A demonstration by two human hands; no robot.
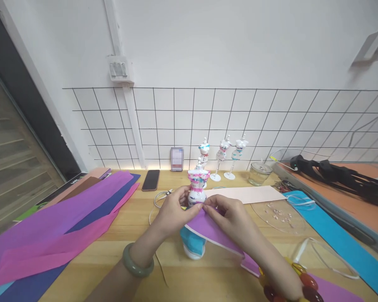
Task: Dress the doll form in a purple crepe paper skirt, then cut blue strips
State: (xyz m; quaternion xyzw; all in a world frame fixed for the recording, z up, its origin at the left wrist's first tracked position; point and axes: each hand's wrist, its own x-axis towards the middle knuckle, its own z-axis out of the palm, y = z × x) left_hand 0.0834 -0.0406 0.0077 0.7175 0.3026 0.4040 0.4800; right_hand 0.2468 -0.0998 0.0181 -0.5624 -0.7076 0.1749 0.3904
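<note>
A small white dress form with pink and blue marks stands upright in front of me. Blue material covers its lower part above a white base. My left hand is closed around the form's left side, its thumb pressing at the hip. At that same spot, the fingertips of my right hand pinch the upper edge of a purple sheet with a pale border. The sheet runs from the form down to the right, beneath my right forearm. My fingers hide part of the form's hip.
Three more dress forms on stands are at the back. Coloured sheets lie left, near a phone. A glass jar, a pale sheet, small beads and a blue strip lie right.
</note>
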